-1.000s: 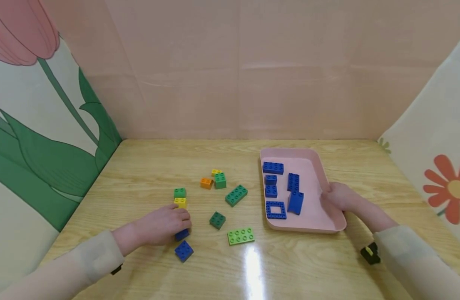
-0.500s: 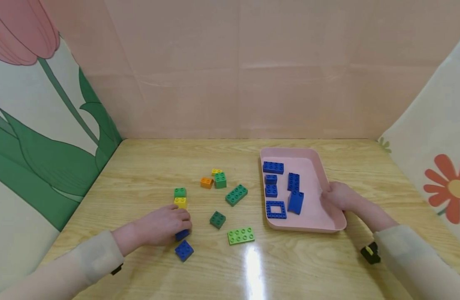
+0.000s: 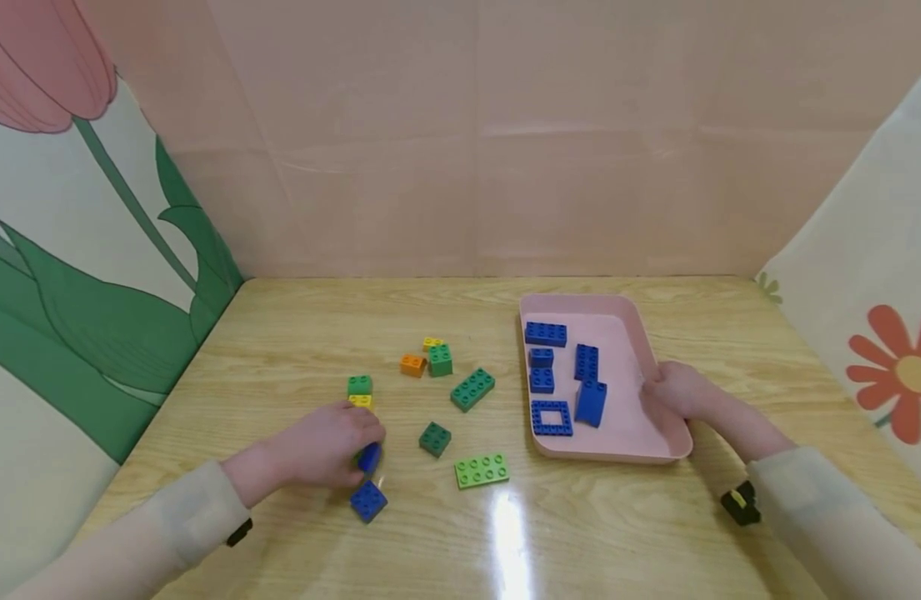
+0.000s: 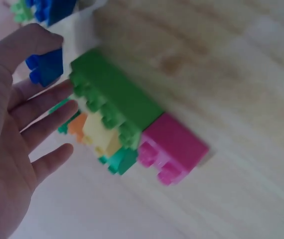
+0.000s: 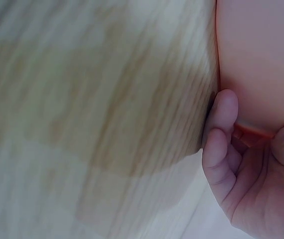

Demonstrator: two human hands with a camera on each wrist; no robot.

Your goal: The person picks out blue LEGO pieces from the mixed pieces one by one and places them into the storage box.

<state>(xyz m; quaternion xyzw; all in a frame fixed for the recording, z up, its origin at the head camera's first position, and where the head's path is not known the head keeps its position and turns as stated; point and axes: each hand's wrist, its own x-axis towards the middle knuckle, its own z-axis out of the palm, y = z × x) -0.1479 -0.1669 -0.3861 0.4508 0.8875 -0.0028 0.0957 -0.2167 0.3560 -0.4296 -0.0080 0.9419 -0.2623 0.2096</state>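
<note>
In the head view my left hand (image 3: 321,446) is at the left of the wooden table, pinching a small blue building brick (image 3: 369,457). The left wrist view has that blue brick (image 4: 48,68) between thumb and index finger, the other fingers spread. Just in front of the hand lies another blue brick (image 3: 368,501). On the right, my right hand (image 3: 681,392) grips the side rim of a pink tray (image 3: 631,417); the right wrist view shows its fingers curled at the tray's wall (image 5: 261,59). Several blue bricks, including a square frame (image 3: 552,418), lie inside the tray.
Between hand and tray are a lime brick (image 3: 482,471), dark green bricks (image 3: 473,389) and an orange brick (image 3: 412,365). A yellow brick (image 3: 360,401) sits beyond the left hand. The left wrist view adds a long green brick (image 4: 117,87) and a magenta brick (image 4: 174,144).
My left hand has tilted the small blue brick up off its earlier position, and its thumb now shows beside it. The right hand and the tray stay where they were.
</note>
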